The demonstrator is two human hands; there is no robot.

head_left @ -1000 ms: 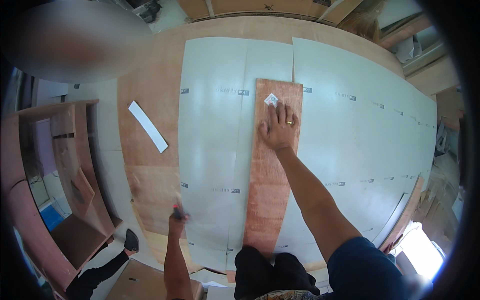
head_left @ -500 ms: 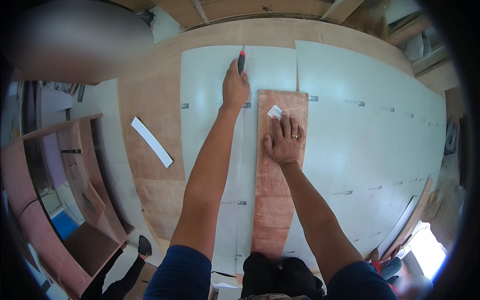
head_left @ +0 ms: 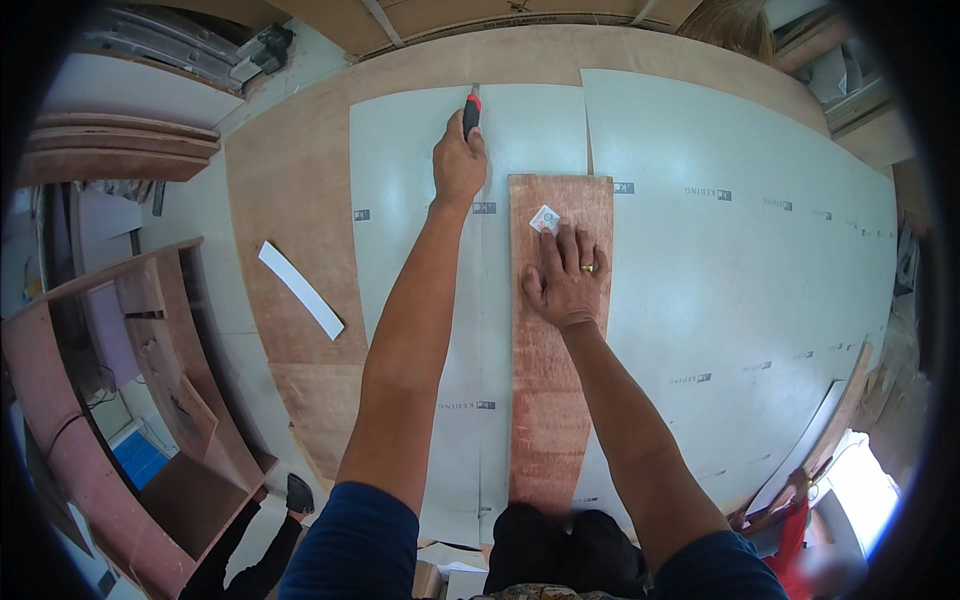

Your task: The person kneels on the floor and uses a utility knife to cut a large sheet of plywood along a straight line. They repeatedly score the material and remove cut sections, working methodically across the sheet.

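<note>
My left hand is closed around a utility knife with a black and red handle. The blade end lies at the far edge of a pale laminate sheet. A thin straight line runs down the sheet from near the knife toward me. My right hand, a ring on one finger, presses flat with fingers spread on a reddish-brown wooden board. The board lies lengthwise on the sheets, right of that line. A small white sticker shows at my fingertips.
Another pale laminate sheet extends right. A white strip lies on the brown plywood at left. Beyond stand a wooden cabinet frame and stacked planks. Other people's legs and a red sleeve appear below.
The view has shifted slightly. Both hands keep nearly the same places, the knife still at the far edge. The blurred shape at upper left is gone, and the person at lower right has moved.
</note>
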